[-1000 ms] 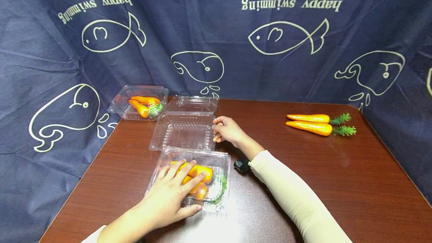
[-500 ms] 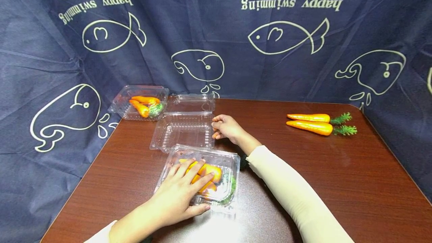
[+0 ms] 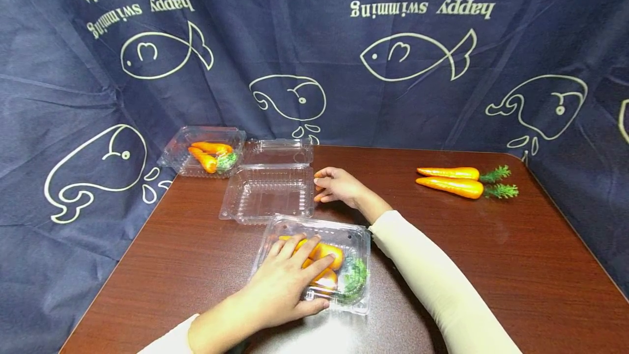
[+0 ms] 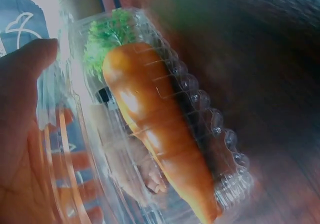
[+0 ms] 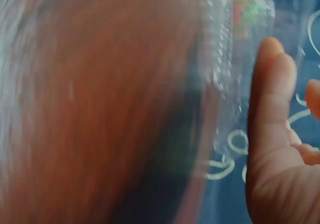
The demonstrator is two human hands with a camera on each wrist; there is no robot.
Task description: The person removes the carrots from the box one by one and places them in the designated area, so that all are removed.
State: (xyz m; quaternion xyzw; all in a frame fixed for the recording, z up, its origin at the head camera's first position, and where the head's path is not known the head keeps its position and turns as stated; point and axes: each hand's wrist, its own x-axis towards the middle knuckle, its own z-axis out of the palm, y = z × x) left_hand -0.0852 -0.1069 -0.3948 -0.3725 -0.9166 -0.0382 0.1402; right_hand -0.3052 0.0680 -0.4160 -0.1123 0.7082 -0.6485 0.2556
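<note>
In the head view my left hand [image 3: 290,283] rests with spread, fairly straight fingers on the lid of a closed clear plastic clamshell box [image 3: 351,239]. Inside lie carrots [image 3: 328,255] with green tops; the left wrist view shows one large carrot [image 4: 150,119] through the ribbed wall. Further back, an open clear clamshell box [image 3: 275,195] lies with its lid [image 3: 280,152] folded back toward the curtain. My right hand [image 3: 341,186] is at that box's right edge, fingers loosely bent with nothing between them. The right wrist view shows its fingers beside the clear plastic.
Another closed clamshell box [image 3: 172,149] with carrots stands at the table's back left corner. Two loose carrots [image 3: 449,182] with green tops lie at the right. A dark blue curtain [image 3: 339,102] with fish and whale drawings hangs behind the brown table [image 3: 491,266].
My left hand has slid the closed carrot box to the right along the table. The right hand has shifted slightly right, staying by the open box, which moved only slightly.
</note>
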